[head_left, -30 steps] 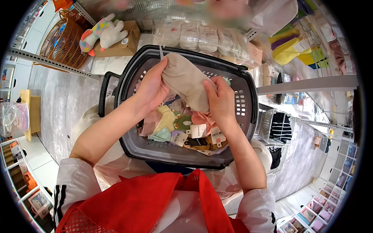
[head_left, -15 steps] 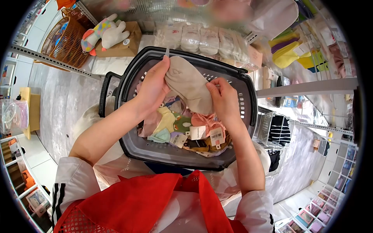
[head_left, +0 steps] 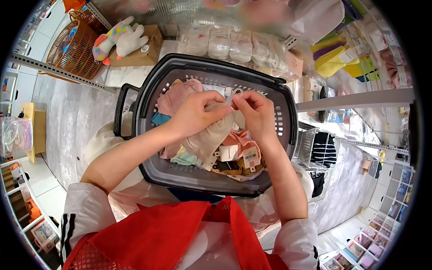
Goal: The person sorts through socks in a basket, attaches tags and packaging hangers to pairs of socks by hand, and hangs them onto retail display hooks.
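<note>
Over the dark grey shopping basket (head_left: 150, 135), my left hand (head_left: 200, 114) is closed on a beige sock-like piece of cloth (head_left: 204, 141), which hangs down from it. My right hand (head_left: 256, 112) pinches a small whitish plastic hook (head_left: 231, 95) at the cloth's upper end, fingertips close to those of my left hand. Below them in the basket lie folded small garments: a pink one (head_left: 177, 96), a coral one (head_left: 243, 141) and a mint one (head_left: 184, 157). A white barcode tag (head_left: 250, 157) rests on the pile.
Clear-wrapped white packs (head_left: 240, 45) line the shelf behind the basket. A plush toy (head_left: 130, 40) sits on a cardboard box (head_left: 153, 45), beside a wicker basket (head_left: 74, 49). Yellow cloth items (head_left: 333, 60) hang at right, above a wire basket (head_left: 310, 148). A metal rail (head_left: 355, 103) juts in.
The beige cloth has come down and toward me, its hook end now between both hands. My right hand has shifted from the cloth's side to the hook. More pink cloth shows in the basket.
</note>
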`<state>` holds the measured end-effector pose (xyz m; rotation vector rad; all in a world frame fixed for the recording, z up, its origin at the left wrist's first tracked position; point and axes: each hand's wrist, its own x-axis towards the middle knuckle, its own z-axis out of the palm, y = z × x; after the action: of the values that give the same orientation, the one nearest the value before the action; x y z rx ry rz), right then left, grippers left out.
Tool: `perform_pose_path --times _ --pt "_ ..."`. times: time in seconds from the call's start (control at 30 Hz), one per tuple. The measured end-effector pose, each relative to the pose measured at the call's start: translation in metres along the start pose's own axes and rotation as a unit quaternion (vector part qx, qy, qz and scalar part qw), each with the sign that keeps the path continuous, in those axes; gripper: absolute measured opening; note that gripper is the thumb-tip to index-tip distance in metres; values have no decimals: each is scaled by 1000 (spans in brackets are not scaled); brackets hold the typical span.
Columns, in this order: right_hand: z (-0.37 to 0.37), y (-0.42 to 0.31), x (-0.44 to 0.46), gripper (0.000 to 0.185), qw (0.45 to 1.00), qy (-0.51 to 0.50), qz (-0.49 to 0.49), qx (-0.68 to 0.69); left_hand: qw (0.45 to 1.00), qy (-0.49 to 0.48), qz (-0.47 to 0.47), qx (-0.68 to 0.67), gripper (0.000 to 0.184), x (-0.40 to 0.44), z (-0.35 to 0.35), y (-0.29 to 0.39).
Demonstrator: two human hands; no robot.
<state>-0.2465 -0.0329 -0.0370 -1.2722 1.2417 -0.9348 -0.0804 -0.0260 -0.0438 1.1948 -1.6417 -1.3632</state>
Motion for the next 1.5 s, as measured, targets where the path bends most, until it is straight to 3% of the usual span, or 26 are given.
perform_pose_path --times 0.1,0.2,0.3,0.4,0.47,0.57,0.7,0.8,0.9,1.0,1.13,1.2,1.33,1.43,1.5 --pt "-2 5 2 11 1000 1 -3 22 998 -27 -37 -44 28 1 0 -3" --pt "-3 5 1 9 999 7 -5 51 999 -37 8 -24 29 1 4 -9" --pt "-6 7 3 12 996 11 -17 84 992 -114 -12 48 25 1 0 -7" --pt "-11 6 4 15 984 -32 -19 174 984 -151 -72 -65 27 0 3 -9" --pt "-11 2 3 18 958 -71 -14 277 974 -147 -69 -157 26 0 7 -24" --pt "-10 2 1 15 945 -71 8 318 956 -149 -80 -239 32 3 5 -24" --pt "-9 -1 1 13 972 -58 -62 220 973 -62 -90 -205 44 -3 10 -14" --pt "-8 -9 1 16 973 -22 -221 -57 981 -55 -61 -173 54 -6 9 -10" --pt "-5 -6 0 19 960 9 -251 -127 994 -54 91 19 61 -8 10 -17" --pt "-5 -5 1 15 954 27 -257 -151 991 -58 119 4 64 -10 13 -16" --pt "-7 -7 4 11 970 64 -213 -96 998 -57 42 -1 59 -9 14 -23" --pt "-10 -2 7 8 987 67 -143 21 998 -58 9 -34 56 -6 15 -25" --pt "-20 -17 6 13 979 102 -123 126 992 -86 -37 -89 32 -1 17 -34" --pt "-31 -17 8 14 971 129 -118 164 981 -113 -101 -122 20 0 16 -25" --pt "-36 -16 10 15 966 145 -113 180 980 -104 -91 -142 18 1 19 -28"
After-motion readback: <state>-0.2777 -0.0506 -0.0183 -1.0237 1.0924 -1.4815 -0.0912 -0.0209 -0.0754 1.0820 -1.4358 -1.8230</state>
